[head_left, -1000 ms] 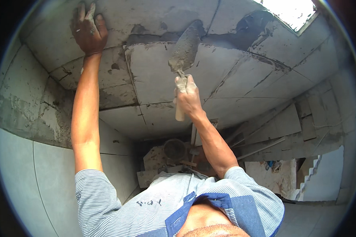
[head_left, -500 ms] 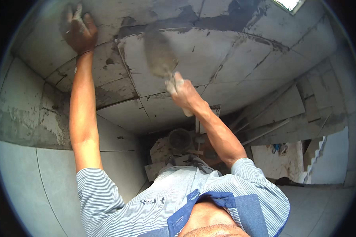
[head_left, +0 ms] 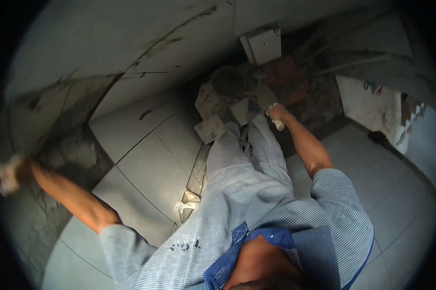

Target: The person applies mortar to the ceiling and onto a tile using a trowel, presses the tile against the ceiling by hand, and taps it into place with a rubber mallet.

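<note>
My right hand point(head_left: 277, 112) is closed round the pale handle of a trowel point(head_left: 266, 95). Its blade points away from me, low down in front of my legs and just right of a round bucket point(head_left: 228, 82). What fills the bucket is too dark to make out. Far out to the left, my left hand point(head_left: 13, 175) is raised beside the wall with its arm stretched out. Motion smears its fingers, so whether it touches the wall or holds anything does not show.
Large grey tiles point(head_left: 152, 154) with dark joints cover the surface at my left. A white tile piece point(head_left: 268, 46) leans beyond the bucket, near reddish boards or bricks point(head_left: 285, 72). Broken slabs point(head_left: 210, 129) lie by my feet. A stained pale panel point(head_left: 363, 106) is at the right.
My view has tipped downward. My right hand has brought the trowel down from the tiled wall to beside the bucket. My left hand has left the upper wall and swung out left.
</note>
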`<state>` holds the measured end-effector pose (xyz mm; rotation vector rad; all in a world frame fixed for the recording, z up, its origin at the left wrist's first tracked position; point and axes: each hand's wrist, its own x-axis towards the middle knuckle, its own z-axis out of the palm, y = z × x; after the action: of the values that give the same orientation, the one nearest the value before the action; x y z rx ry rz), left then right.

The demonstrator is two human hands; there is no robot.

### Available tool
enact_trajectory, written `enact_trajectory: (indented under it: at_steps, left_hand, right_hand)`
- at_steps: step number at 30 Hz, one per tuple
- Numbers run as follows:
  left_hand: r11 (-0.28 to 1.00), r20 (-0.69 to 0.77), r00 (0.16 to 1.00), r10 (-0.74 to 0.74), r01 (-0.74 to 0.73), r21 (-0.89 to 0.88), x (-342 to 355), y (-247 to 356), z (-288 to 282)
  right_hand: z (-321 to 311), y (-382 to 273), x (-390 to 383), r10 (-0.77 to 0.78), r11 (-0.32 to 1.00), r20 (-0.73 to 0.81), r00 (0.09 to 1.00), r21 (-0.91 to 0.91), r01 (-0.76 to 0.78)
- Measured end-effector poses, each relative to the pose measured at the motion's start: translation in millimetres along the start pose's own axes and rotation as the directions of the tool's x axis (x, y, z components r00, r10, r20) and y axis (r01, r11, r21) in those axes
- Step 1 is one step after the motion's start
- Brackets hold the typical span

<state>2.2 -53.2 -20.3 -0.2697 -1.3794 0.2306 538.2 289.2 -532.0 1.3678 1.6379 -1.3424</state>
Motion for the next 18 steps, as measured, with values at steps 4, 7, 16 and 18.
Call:
enact_trajectory:
  at_steps: [4, 7, 16, 18]
  left_hand:
    - [0.878, 0.413, 0.776, 0.477, -0.444, -0.179, -121.1, -22.3, -103.1]
    - [0.647, 0.903, 0.033, 0.428, 0.687, -0.332, -332.2, 139.3, -286.5]
    - [0.727, 0.242, -0.82, 0.519, 0.572, 0.379, -367.5, 198.9, -470.0]
    - [0.731, 0.26, -0.808, 0.529, 0.589, 0.345, -396.9, 210.6, -470.5]
  right_hand:
    - [93.8, -26.4, 62.8, -0.15, 0.971, 0.193, 0.97, -0.155, 0.181]
    - [12.3, 126.5, 195.8, -0.265, 0.957, -0.064, 0.962, -0.136, 0.254]
    - [90.5, -101.7, 174.2, -0.005, 0.975, 0.238, 0.971, -0.215, 0.057]
    - [86.3, -99.7, 187.9, -0.003, 0.974, 0.263, 0.965, -0.218, 0.062]
